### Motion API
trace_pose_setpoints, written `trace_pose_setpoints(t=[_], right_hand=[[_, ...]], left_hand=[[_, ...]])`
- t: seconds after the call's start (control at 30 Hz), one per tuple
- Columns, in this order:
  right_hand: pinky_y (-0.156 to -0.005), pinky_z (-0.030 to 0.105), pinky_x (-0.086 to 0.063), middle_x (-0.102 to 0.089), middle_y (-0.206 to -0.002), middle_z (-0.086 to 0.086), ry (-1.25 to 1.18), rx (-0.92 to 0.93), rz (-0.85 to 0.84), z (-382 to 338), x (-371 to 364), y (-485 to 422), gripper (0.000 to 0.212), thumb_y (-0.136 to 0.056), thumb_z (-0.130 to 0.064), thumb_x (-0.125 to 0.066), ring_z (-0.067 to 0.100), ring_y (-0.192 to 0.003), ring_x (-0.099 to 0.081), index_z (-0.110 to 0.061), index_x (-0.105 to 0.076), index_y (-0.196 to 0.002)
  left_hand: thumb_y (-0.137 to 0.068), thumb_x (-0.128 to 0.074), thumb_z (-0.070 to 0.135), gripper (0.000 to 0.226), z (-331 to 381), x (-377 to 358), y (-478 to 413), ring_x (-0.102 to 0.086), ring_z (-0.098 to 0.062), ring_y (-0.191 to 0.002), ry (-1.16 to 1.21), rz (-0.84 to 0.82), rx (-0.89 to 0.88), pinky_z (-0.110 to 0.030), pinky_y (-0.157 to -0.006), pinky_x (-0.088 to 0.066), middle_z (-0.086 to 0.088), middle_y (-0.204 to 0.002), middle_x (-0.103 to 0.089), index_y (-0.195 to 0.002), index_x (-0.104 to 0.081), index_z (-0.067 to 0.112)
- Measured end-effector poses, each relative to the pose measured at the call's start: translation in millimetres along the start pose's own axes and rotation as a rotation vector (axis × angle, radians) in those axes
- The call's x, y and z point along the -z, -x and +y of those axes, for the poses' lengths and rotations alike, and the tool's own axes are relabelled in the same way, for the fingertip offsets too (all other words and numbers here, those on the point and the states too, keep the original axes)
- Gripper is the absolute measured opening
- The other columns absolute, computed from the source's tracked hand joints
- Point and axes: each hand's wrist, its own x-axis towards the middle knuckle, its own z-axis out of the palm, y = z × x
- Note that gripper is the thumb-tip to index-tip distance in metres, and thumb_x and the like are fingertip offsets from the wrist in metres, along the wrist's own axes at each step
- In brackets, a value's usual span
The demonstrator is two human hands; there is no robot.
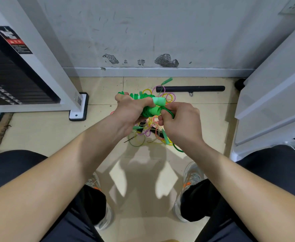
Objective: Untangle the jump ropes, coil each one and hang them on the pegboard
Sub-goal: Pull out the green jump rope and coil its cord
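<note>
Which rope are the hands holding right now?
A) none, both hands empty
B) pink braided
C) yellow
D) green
D: the left hand grips the coiled green rope and the right hand pinches its cord; the other ropes lie tangled on the floor.

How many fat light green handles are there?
2, both on the green rope: the upper handle sticks out past the left hand; the lower handle sits just beneath, against the right hand. Others may hide in the floor tangle.
</note>
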Motion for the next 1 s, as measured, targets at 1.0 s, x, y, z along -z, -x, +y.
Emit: trace_pose_setpoints(t=[1.0], right_hand=[[-0.053,0.037,-0.047,-0.062,-0.07,0.001,0.444,0.652,-0.077,28,-1,-20,0.016,-0.081,-0.027,-0.064,0.03,-0.065,-0.059,-0.012,-0.065,-0.076]], left_hand=[[-0.062,-0.091,0.016,0.095,-23,17,-9,-0.048,-0.027,-0.122,-0.608,-0.153,-0.11,-0.047,-0.095,-0.053,-0.004,-0.13,-0.032,-0.129,-0.024,0.016]])
